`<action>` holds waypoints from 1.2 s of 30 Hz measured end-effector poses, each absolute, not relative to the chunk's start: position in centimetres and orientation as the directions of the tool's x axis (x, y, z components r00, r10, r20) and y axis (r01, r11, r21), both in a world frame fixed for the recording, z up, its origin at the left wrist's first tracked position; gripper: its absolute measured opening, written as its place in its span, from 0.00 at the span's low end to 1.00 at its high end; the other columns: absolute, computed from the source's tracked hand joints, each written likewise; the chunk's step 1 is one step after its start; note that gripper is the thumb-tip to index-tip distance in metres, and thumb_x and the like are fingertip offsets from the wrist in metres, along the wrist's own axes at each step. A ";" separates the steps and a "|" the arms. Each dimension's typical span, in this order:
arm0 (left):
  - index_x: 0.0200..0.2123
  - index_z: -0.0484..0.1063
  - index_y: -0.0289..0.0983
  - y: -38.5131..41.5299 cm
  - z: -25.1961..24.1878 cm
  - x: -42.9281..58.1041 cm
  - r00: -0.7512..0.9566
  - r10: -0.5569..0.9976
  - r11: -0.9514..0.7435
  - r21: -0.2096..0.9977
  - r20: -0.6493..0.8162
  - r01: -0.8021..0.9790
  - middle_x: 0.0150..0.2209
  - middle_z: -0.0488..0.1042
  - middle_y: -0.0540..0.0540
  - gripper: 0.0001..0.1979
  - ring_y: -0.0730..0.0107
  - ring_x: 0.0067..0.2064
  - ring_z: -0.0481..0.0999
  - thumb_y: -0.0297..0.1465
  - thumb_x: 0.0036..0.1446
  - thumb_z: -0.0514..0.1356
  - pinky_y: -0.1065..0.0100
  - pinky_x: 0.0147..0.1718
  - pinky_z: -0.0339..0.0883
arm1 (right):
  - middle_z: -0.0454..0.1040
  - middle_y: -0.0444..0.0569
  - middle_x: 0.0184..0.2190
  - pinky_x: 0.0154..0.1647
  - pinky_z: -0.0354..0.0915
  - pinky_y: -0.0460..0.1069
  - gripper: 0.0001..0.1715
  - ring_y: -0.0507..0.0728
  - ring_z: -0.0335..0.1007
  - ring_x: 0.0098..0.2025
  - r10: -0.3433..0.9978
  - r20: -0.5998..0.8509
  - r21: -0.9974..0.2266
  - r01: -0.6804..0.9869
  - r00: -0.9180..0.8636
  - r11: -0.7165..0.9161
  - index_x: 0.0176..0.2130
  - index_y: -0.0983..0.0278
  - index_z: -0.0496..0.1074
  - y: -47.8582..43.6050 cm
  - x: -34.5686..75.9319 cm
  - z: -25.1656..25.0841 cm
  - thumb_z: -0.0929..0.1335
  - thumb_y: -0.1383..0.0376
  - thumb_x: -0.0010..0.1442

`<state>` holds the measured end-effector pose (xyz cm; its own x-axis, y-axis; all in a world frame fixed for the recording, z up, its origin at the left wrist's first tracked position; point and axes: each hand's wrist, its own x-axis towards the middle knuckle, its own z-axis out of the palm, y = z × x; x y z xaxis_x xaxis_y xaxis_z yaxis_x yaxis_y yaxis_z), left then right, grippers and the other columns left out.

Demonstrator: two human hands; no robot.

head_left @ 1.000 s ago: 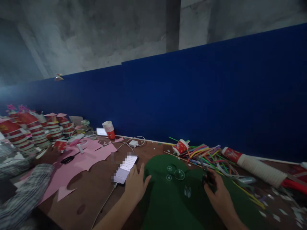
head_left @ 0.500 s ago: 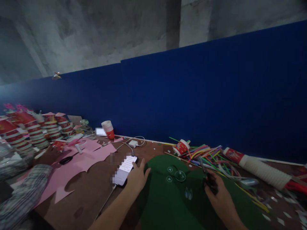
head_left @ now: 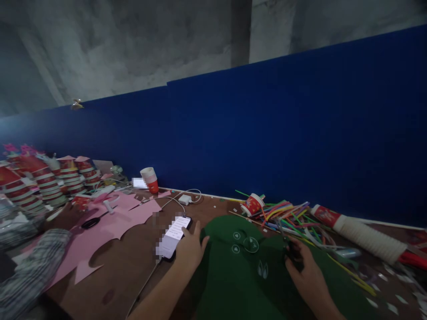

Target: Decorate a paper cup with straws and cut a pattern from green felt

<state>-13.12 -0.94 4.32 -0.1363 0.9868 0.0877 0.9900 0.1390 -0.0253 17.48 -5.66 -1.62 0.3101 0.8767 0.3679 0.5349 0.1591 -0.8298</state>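
Observation:
My left hand (head_left: 191, 249) lies across the right edge of a smartphone (head_left: 171, 238) with its fingers apart; one fingertip is at the lit screen, which is partly blurred out. A white cable runs from the phone's lower end. In my right hand (head_left: 305, 264) is a pair of scissors (head_left: 287, 242), its dark handles in the fingers and its blades pointing up and away. Beneath that hand spreads a dark green sheet (head_left: 233, 284). On the sheet lie small clear pieces with pale outlines (head_left: 251, 244), round and leaf-shaped.
Left, a co-worker's plaid sleeve (head_left: 36, 266) reaches over cut pink paper (head_left: 133, 220) with black-handled scissors (head_left: 90, 222). Stacked red cups (head_left: 46, 182) stand behind. Colourful strips (head_left: 290, 218), a red cup (head_left: 252, 205) and a long stack of cups (head_left: 367, 238) lie along the blue partition (head_left: 283, 133).
My left fingertip has shifted slightly on the phone screen. My right hand keeps the scissors in nearly the same place. The view has tilted very slightly.

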 end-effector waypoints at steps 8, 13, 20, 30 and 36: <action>0.62 0.50 0.41 -0.8 4.1 -12.9 -0.145 0.986 0.148 -0.039 0.077 0.988 0.51 0.64 0.26 0.29 0.49 0.38 0.76 0.46 0.60 0.44 0.60 0.32 0.66 | 0.74 0.53 0.40 0.40 0.69 0.52 0.28 0.60 0.73 0.40 0.871 0.370 -0.833 0.531 0.323 0.157 0.49 0.64 0.62 -5.6 17.6 -1.8 0.64 0.56 0.50; 0.62 0.49 0.40 -0.4 4.2 -12.9 -0.141 0.987 0.143 -0.030 0.074 0.989 0.51 0.63 0.26 0.30 0.50 0.39 0.76 0.46 0.60 0.44 0.61 0.32 0.65 | 0.74 0.53 0.40 0.40 0.69 0.51 0.27 0.60 0.73 0.40 0.873 0.372 -0.835 0.525 0.317 0.165 0.49 0.63 0.62 -5.6 17.5 -1.8 0.63 0.56 0.50; 0.62 0.49 0.39 0.3 4.3 -12.9 -0.130 0.988 0.132 -0.020 0.077 0.991 0.51 0.63 0.27 0.30 0.50 0.39 0.75 0.46 0.60 0.44 0.61 0.32 0.65 | 0.73 0.54 0.41 0.42 0.69 0.52 0.29 0.60 0.73 0.41 0.886 0.356 -0.830 0.536 0.297 0.154 0.51 0.64 0.61 -5.6 17.6 -2.0 0.63 0.56 0.51; 0.61 0.50 0.39 0.3 4.5 -12.7 -0.116 0.988 0.120 -0.034 0.098 0.992 0.49 0.65 0.28 0.29 0.51 0.38 0.76 0.45 0.60 0.45 0.62 0.31 0.65 | 0.74 0.54 0.40 0.40 0.69 0.51 0.27 0.60 0.73 0.39 0.865 0.394 -0.827 0.531 0.311 0.185 0.49 0.64 0.63 -5.5 17.5 -2.0 0.63 0.56 0.51; 0.62 0.49 0.40 -1.1 4.5 -13.4 -0.118 0.990 0.121 -0.042 0.071 0.992 0.50 0.64 0.28 0.30 0.52 0.39 0.75 0.45 0.59 0.45 0.61 0.32 0.65 | 0.74 0.53 0.40 0.40 0.69 0.51 0.28 0.59 0.73 0.39 0.879 0.363 -0.838 0.521 0.308 0.163 0.50 0.64 0.63 -5.4 17.6 -2.1 0.64 0.56 0.50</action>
